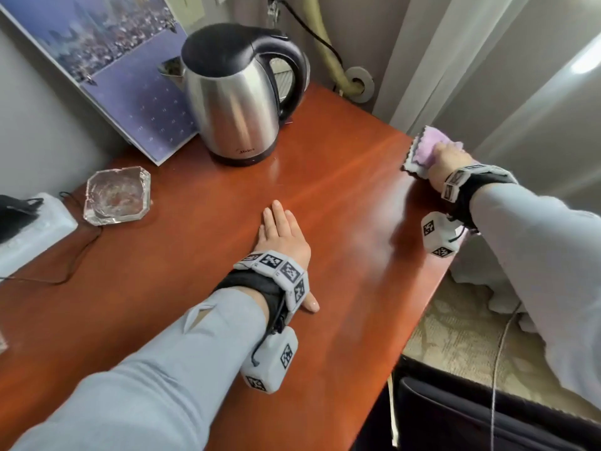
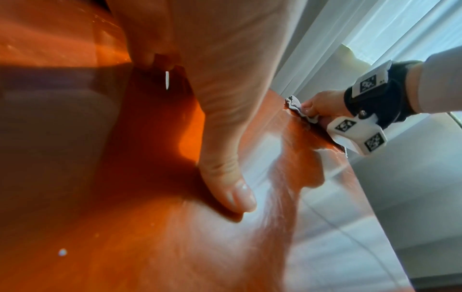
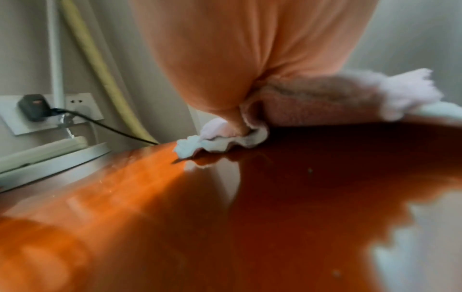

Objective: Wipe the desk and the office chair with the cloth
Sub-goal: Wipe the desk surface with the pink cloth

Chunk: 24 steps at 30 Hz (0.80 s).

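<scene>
Left hand (image 1: pixel 282 237) flat on the desk (image 1: pixel 341 222), palm down, fingers straight and together, thumb (image 2: pixel 232 189) stretched out sideways with its tip pressed to the surface. Left forearm in a pale grey sleeve, reaching forward from the lower left, a marker band and black strap round the wrist. Right hand (image 1: pixel 447 162) out at the far right corner, pressed down on the cloth (image 1: pixel 426 148), thumb tucked into its folds. Right arm extended, likewise sleeved and strapped.
</scene>
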Motion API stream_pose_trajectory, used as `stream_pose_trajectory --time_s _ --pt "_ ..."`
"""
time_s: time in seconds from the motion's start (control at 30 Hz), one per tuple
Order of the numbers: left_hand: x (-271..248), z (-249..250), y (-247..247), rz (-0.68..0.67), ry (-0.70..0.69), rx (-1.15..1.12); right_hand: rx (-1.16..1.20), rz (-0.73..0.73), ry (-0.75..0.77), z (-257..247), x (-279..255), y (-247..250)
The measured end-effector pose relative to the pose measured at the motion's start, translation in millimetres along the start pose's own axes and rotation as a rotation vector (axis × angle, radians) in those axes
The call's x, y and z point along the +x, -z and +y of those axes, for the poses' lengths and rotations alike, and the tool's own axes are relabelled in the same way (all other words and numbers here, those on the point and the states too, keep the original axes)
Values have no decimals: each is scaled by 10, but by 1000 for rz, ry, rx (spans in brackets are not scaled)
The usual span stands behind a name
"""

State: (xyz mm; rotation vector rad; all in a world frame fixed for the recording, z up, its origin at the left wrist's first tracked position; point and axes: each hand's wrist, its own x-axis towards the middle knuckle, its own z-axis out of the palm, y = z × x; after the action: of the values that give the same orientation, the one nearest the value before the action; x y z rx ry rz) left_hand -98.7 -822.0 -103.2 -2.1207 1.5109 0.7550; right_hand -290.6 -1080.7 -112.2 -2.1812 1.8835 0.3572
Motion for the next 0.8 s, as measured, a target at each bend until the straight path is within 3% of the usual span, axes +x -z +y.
stream_pose_trajectory --time_s 0.07,0.1,0.2,0.27,0.37,0.47,0.7,0.8 --pt "19 34 5 9 25 -59 4 23 -12 -114 -53 22" --pt "18 37 1 15 33 -76 23 61 58 -243 -117 -30" --pt "5 31 -30 42 25 -77 124 74 425 -839 -444 -318" --pt "16 26 -41 61 32 -105 106 -45 680 -1327 -651 -480" --pt "44 5 -48 45 45 -175 13 -147 875 -1815 -661 -537" --pt "44 5 -87 46 30 -126 -40 -140 837 -1881 -409 -504" --pt "81 27 -118 78 38 -173 -86 -8 276 -1174 112 7" --pt "52 55 -100 87 42 -200 -196 -92 210 -1071 -21 -36"
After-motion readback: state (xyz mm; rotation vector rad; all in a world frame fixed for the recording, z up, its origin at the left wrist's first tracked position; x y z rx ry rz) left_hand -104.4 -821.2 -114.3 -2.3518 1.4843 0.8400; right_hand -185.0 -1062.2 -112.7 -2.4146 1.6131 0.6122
